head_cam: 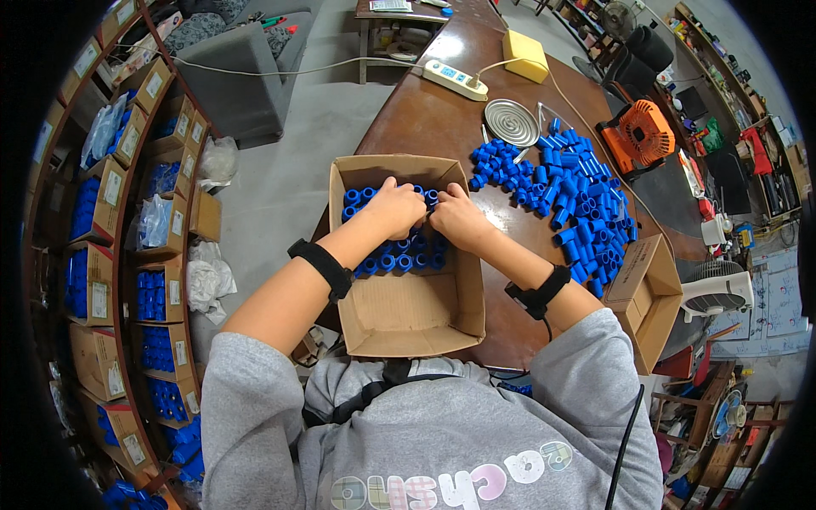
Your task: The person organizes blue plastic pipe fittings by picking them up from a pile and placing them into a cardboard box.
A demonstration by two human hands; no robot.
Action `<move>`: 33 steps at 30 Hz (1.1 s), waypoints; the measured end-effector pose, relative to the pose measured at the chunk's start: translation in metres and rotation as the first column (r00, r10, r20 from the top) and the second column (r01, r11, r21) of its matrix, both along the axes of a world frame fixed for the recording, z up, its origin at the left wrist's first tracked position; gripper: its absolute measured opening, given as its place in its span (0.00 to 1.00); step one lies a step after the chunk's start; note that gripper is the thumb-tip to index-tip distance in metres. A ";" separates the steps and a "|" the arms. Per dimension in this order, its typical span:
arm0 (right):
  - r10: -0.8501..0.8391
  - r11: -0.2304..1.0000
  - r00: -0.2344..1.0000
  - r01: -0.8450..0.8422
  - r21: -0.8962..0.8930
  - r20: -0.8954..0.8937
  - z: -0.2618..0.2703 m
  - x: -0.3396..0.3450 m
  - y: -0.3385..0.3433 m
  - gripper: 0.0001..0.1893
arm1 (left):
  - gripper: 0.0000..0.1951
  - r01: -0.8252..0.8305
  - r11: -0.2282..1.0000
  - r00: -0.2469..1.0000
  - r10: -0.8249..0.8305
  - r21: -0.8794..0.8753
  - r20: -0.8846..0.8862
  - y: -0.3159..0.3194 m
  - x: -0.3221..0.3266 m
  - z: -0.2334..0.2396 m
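An open cardboard box [408,312] is before me at the table's edge. Blue plastic pipe fittings [387,262] stand in rows across its far part, open ends up, while bare cardboard shows in the near part. My left hand [398,209] reaches in over the rows with its fingers curled down among the fittings. Close beside it, my right hand [460,218] is bent over the same rows near the box's right wall. The backs of both hands hide the fingertips, so whether either one grips a fitting is not visible. Each forearm wears a black strap.
Loose blue pipe fittings [580,191] are heaped on the brown table [421,121] to the right. Beyond lie a coiled metal-coloured spiral [511,122], a power strip [455,80] and a yellow block [525,56]. An orange fan [637,137] and another carton [644,299] stand right; shelves [131,255] with boxed fittings line the left.
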State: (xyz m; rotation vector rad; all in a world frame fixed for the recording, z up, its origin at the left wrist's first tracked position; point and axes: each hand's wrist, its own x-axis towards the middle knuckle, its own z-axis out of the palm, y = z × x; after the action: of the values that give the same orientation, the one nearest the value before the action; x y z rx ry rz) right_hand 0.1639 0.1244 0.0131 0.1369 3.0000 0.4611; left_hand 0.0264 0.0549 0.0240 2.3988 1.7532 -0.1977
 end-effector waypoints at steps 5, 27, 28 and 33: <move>-0.045 0.999 0.999 0.045 0.008 0.008 0.001 0.002 -0.002 0.06 | 0.11 -0.003 1.000 1.000 0.003 0.011 -0.001 -0.001 0.001 0.000; -0.150 0.988 0.989 0.151 -0.037 0.015 -0.001 0.001 -0.006 0.04 | 0.08 -0.007 0.999 1.000 0.007 0.048 0.002 -0.001 0.003 -0.003; -0.162 0.986 0.987 0.162 -0.036 0.014 -0.003 0.000 -0.006 0.04 | 0.08 -0.009 0.999 1.000 0.010 0.054 -0.009 0.000 0.003 -0.003; -0.175 0.984 0.985 0.174 -0.043 -0.006 0.000 0.003 -0.007 0.04 | 0.06 -0.004 0.997 1.000 0.004 0.071 -0.001 -0.001 0.003 -0.002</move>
State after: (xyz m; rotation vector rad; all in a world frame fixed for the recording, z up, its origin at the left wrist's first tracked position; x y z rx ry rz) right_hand 0.1667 0.1170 0.0130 0.3959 2.9697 0.3792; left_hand 0.0290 0.0540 0.0218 2.4445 1.7943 -0.1378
